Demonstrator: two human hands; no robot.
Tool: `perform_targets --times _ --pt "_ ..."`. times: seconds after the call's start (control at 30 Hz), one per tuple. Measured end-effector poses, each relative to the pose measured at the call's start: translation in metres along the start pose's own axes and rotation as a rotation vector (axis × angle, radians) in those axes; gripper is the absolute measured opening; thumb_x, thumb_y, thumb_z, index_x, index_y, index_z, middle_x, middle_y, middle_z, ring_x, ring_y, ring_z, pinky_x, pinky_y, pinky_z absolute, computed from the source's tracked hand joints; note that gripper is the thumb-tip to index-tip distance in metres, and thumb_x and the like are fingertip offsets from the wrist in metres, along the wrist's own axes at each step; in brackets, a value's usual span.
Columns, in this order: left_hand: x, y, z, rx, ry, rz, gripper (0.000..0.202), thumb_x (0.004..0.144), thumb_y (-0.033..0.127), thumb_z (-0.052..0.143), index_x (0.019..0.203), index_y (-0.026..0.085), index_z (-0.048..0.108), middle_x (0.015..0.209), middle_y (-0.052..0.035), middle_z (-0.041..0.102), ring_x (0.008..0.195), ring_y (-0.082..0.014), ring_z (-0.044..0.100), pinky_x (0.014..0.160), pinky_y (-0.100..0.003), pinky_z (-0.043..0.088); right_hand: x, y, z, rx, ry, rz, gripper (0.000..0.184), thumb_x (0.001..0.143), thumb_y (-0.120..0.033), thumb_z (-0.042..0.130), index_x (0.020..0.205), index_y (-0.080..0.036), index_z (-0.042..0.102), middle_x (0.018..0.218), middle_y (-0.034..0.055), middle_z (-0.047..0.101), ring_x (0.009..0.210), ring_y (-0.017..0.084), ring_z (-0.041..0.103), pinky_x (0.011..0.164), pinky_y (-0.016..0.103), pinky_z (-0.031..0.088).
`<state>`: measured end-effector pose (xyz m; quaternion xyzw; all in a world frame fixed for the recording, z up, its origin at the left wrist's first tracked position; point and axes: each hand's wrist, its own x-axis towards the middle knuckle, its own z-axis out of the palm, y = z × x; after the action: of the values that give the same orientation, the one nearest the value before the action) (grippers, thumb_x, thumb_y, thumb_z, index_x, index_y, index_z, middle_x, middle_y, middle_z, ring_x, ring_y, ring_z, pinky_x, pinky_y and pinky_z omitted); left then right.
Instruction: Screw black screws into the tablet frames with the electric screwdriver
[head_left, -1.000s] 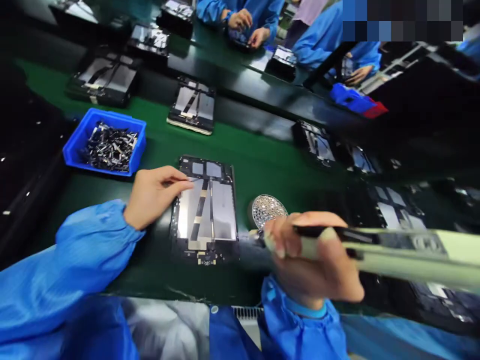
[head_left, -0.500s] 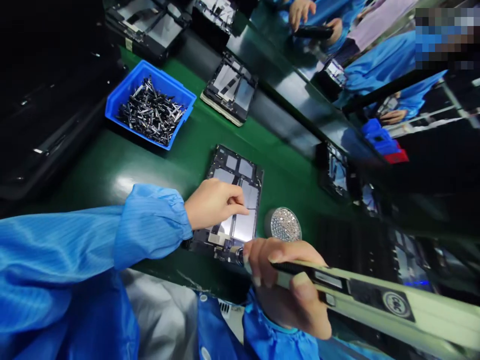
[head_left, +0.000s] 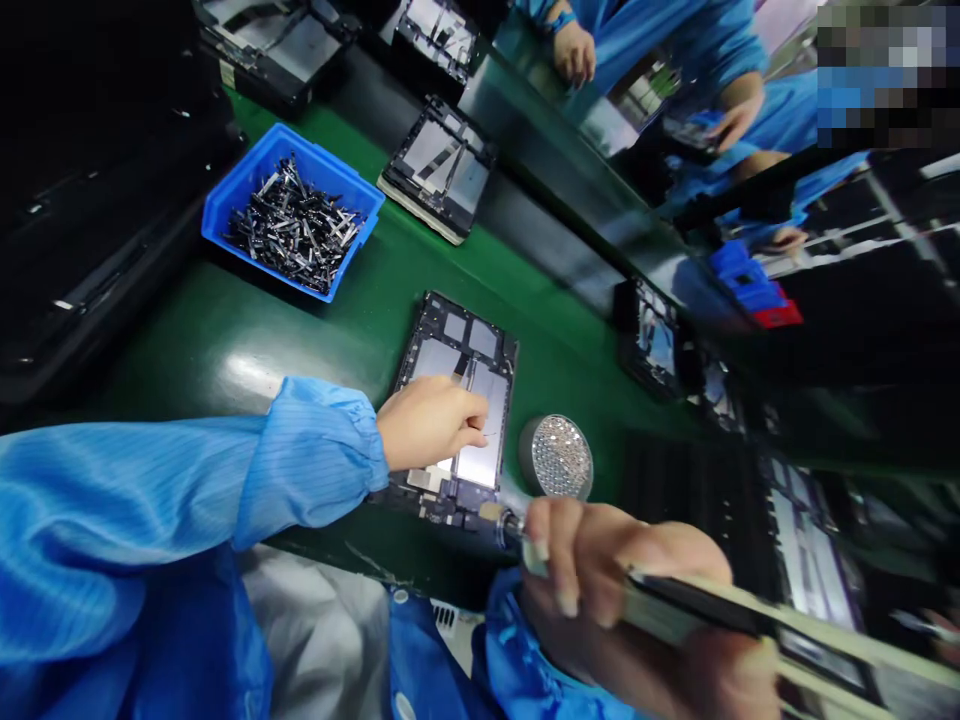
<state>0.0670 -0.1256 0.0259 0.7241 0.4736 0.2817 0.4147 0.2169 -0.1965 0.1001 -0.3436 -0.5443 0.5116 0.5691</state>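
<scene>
On belt (head_left: 225, 345), frame (head_left: 469, 360) lengthwise forward, left hand (head_left: 431, 425) atop; right hand (head_left: 619, 600) gripping tool (head_left: 705, 612)

Bright, flat overhead light, with a pale patch of glare on the green bench (head_left: 247, 375) and only soft shadows. Strong fisheye bending toward the edges, deep darkness along the left, slight blur on the near right hand (head_left: 622, 590), and a pixelated block (head_left: 885, 75) top right.

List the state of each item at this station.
Tablet housing: lying flat, open, silver panels exposed
Left hand: resting on the housing
Soldering iron: held, tip beside the housing's lower edge
Right hand: gripping the iron
Blue bin: heaped with small black-and-silver parts
Perforated metal tin: standing, untouched
</scene>
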Motion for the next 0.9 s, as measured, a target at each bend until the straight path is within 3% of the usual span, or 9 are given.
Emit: perform_targets --times 0.13,0.27,0.4,0.57,0.7,0.9 --pt "-0.004 -0.004 0.001 -0.070 0.041 0.026 0.014 0.082 0.020 0.085 0.070 0.020 0.077 0.065 -0.0004 0.074 0.065 -0.0166 0.067 0.060 -0.026 0.039 0.020 -0.003 -0.018 0.087 0.144 -0.040 0.026 0.090 -0.053 0.067 0.087 -0.030 0.079 0.044 -0.0126 0.015 0.032 0.009 0.016 0.041 0.028 0.022" --pt "-0.004 -0.008 0.001 -0.226 0.089 0.031 0.014 0.083 0.021 0.083 0.069 0.022 0.079 0.061 0.0022 0.072 0.058 -0.0139 0.063 0.058 -0.025 0.040 0.036 -0.001 -0.040 0.153 0.226 -0.065 0.028 0.088 -0.053 0.070 0.081 -0.027 0.076 0.049 -0.0133 0.008 0.037 0.008 0.009 0.043 0.026 0.023" --pt "-0.005 -0.008 -0.012 -0.353 0.125 0.053 0.020 0.087 0.031 0.073 0.071 0.022 0.080 0.064 0.0011 0.074 0.059 -0.0142 0.064 0.058 -0.024 0.045 0.042 0.002 -0.060 0.160 0.283 -0.078 0.028 0.085 -0.053 0.073 0.079 -0.026 0.075 0.048 -0.0128 0.015 0.038 0.008 0.015 0.045 0.024 0.033" --pt "-0.003 -0.015 -0.045 -0.302 0.276 -0.034 0.022 0.083 0.042 0.074 0.075 0.023 0.081 0.071 -0.0017 0.079 0.061 -0.0169 0.067 0.057 -0.025 0.049 0.051 0.018 -0.085 0.125 0.437 -0.082 0.030 0.076 -0.052 0.083 0.076 -0.024 0.075 0.044 -0.0105 0.033 0.037 0.007 0.030 0.049 0.023 0.043" --pt "0.003 -0.025 -0.058 -0.228 0.384 -0.133 0.022 0.079 0.046 0.074 0.077 0.025 0.080 0.068 -0.0011 0.077 0.058 -0.0180 0.067 0.051 -0.025 0.049 0.056 0.028 -0.099 0.203 0.409 -0.053 0.031 0.081 -0.054 0.079 0.074 -0.024 0.071 0.044 -0.0117 0.029 0.037 0.008 0.028 0.049 0.025 0.044" --pt "0.005 -0.032 -0.051 -0.112 0.459 -0.108 0.032 0.084 0.055 0.072 0.077 0.024 0.078 0.069 0.0024 0.076 0.056 -0.0129 0.063 0.053 -0.025 0.047 0.055 0.025 -0.111 0.258 0.325 -0.046 0.031 0.084 -0.057 0.075 0.080 -0.025 0.075 0.047 -0.0127 0.020 0.038 0.008 0.016 0.044 0.024 0.030"
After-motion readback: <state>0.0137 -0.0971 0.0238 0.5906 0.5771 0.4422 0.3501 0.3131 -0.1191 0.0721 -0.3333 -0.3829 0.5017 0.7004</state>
